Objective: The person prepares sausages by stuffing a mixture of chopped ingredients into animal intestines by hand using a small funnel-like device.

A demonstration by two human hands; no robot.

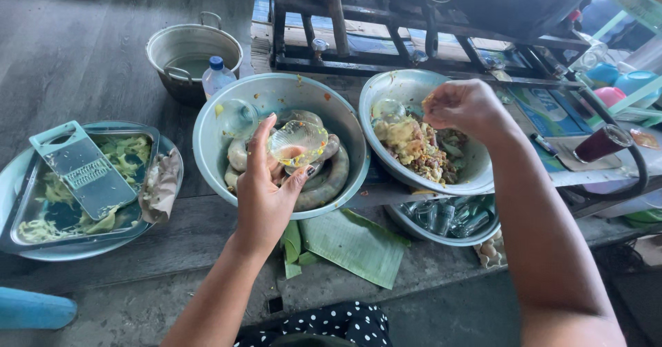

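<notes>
My left hand (262, 195) holds a small clear glass bowl (298, 142) over a pale blue basin (207, 123) full of coiled sausages (329, 181). My right hand (463, 106) is raised above a second pale blue basin (386, 88), its fingertips pinched on a bit of the chopped yellow and brown filling (420, 150) that lies inside. A small clear glass cup (386, 108) sits in that second basin too.
A tray (21, 216) at the left holds shredded green vegetable and a plastic grater (86, 171). Behind stand a metal pot (186, 50), a plastic bottle (217, 75) and a black stove frame (414, 44). Banana leaf pieces (352, 243) lie in front, glasses (448, 216) under the right basin.
</notes>
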